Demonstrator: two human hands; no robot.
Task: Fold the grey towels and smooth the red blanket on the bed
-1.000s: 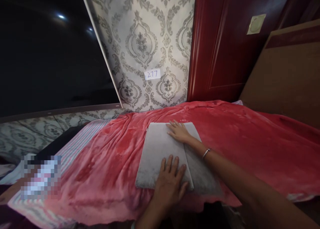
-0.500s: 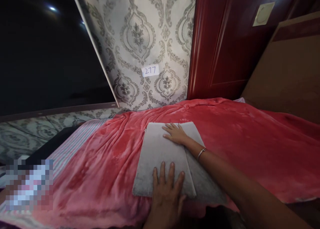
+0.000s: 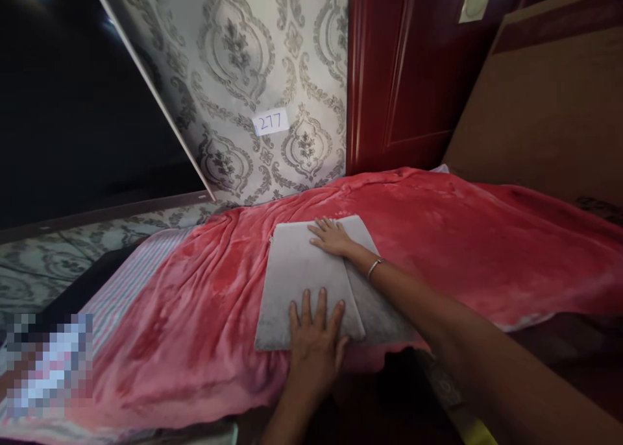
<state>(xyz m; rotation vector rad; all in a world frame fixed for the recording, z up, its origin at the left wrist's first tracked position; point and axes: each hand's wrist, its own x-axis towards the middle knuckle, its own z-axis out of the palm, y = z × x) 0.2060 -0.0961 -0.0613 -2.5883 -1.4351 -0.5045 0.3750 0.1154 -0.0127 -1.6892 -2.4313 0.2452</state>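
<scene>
A light grey folded cloth (image 3: pixel 302 270), with a plush-looking surface, lies flat on the red blanket (image 3: pixel 467 237). One side is folded over, so a straight edge runs down its right part with a lower layer showing beyond it. My left hand (image 3: pixel 316 338) rests palm down on the near edge of the cloth, fingers spread. Toward the far edge, my right hand (image 3: pixel 333 237) lies flat across the fold, its fingers stretched to the left. A thin bracelet (image 3: pixel 374 268) circles my right wrist. Neither hand grasps anything.
A large dark screen (image 3: pixel 82 108) stands at the left. Behind the blanket are patterned wallpaper (image 3: pixel 238 49) with a "277" label (image 3: pixel 270 121) and a dark red panel (image 3: pixel 418 69). A big cardboard sheet (image 3: pixel 545 108) leans at the right. Striped fabric (image 3: pixel 141 263) shows at left.
The camera view has shifted, so the scene sits further left and higher. Both hands stay flat on the grey cloth in nearly the same places.
</scene>
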